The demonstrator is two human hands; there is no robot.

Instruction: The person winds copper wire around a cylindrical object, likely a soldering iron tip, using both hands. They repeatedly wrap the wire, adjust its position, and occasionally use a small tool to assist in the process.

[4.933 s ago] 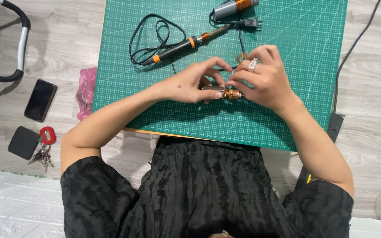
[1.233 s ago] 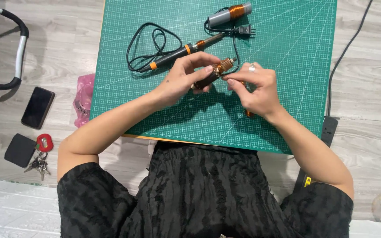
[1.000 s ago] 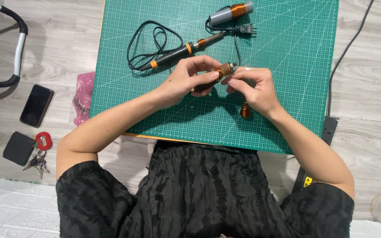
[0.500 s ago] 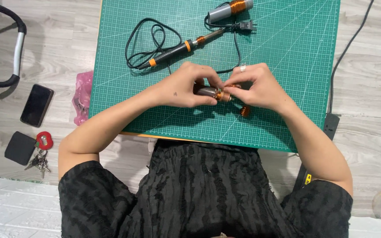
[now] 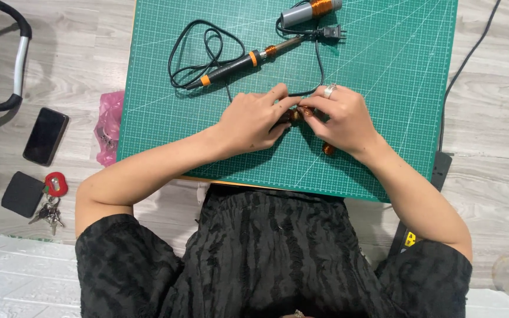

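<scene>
A: What are the hands doing?

B: Both meet at the centre of the frame. The left hand (image 5: 251, 121) and the right hand (image 5: 343, 121) pinch a small part (image 5: 297, 115), dark with copper-coloured bits, fingertips closed around it from both sides. Most of it is hidden by the fingers, so I cannot tell its exact shape.

A: So each grip is closed on it?

B: Yes, both grips are closed on the part, just above the green mat (image 5: 384, 70). A ring (image 5: 329, 91) sits on a right-hand finger.

A: Anything close by?

B: A small copper piece (image 5: 329, 150) lies on the mat just under the right hand, at its lower edge.

A: And farther out?

B: Above the hands, a soldering iron (image 5: 243, 60) with orange bands lies slanted, its black cord (image 5: 195, 53) looped at the upper left of the mat. A grey tool (image 5: 307, 10) with copper winding is at the top edge, a plug (image 5: 330, 33) beside it.

A: Off the mat?

B: On the floor at the left: a pink bag (image 5: 108, 126) touching the mat's edge, a phone (image 5: 45, 135), and keys (image 5: 48, 203) with a red tag beside a black pouch (image 5: 22, 194).
</scene>
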